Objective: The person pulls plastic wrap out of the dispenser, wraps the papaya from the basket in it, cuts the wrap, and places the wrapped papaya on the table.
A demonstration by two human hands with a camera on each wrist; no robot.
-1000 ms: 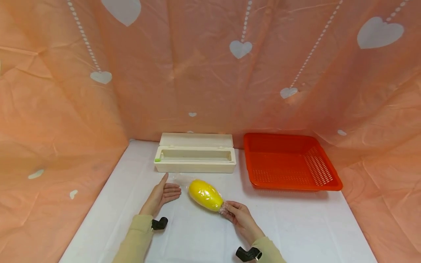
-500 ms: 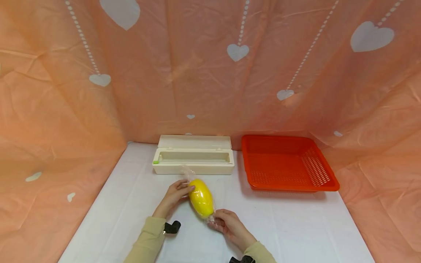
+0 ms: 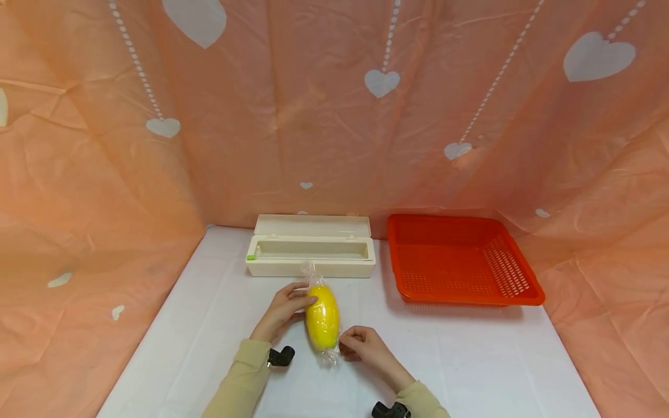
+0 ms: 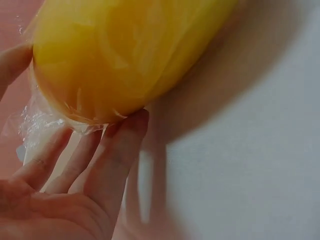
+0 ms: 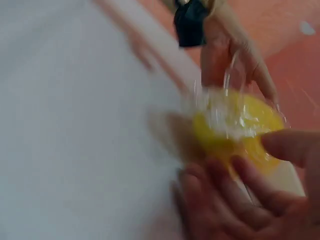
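A smooth yellow oval, fruit-like object [image 3: 323, 318] is wrapped in clear plastic film, with loose crumpled film at both ends. It stands lengthwise before me, and its shadow lies on the cloth. My left hand [image 3: 282, 310] holds its far end from the left, thumb on one side and fingertips on the other; the left wrist view shows those fingers [image 4: 107, 160] against the film. My right hand [image 3: 366, 348] is beside the near end, its fingers loosely bent. In the blurred right wrist view, the right thumb [image 5: 290, 145] and fingers stand apart; whether they touch the film is unclear.
A cream cling film dispenser box [image 3: 310, 268] with its lid up stands at the back of the white-covered table [image 3: 470, 360]. To its right sits a red perforated plastic basket [image 3: 465, 299]. An orange curtain [image 3: 324, 128] with hearts hangs behind and at the sides.
The left hand came in from the left and took hold of the yellow object. The object turned from slanting to nearly upright in view. The right hand's pinch on its near film end has loosened.
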